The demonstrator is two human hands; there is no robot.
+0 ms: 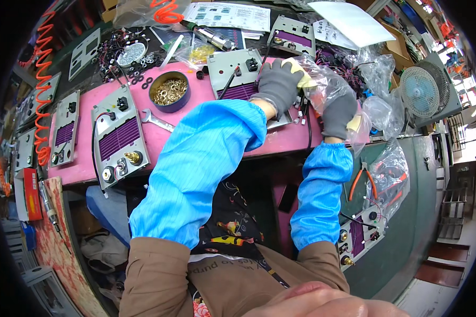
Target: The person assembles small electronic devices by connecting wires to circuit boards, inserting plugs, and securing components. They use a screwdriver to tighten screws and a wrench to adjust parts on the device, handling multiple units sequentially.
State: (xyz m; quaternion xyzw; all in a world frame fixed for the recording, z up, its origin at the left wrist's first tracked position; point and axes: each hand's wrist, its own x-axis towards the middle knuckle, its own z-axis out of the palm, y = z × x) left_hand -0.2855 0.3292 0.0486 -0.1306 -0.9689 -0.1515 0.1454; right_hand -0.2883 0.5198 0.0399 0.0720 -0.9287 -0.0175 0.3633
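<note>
Brass-coloured rings [170, 92] lie in a round bowl [170, 108] while left hand [278, 84] and right hand [339, 114] grip a clear bag [329, 83].

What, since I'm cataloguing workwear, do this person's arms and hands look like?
The left hand and right hand wear dark grey gloves. Next come shiny, bright-blue sleeve covers, finely lined and gathered at the ends, then plain brown sleeves.

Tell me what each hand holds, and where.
The left hand seems to grip the clear plastic bag at its left edge; whether the right hand, also at the bag, grips it cannot be told.
</note>
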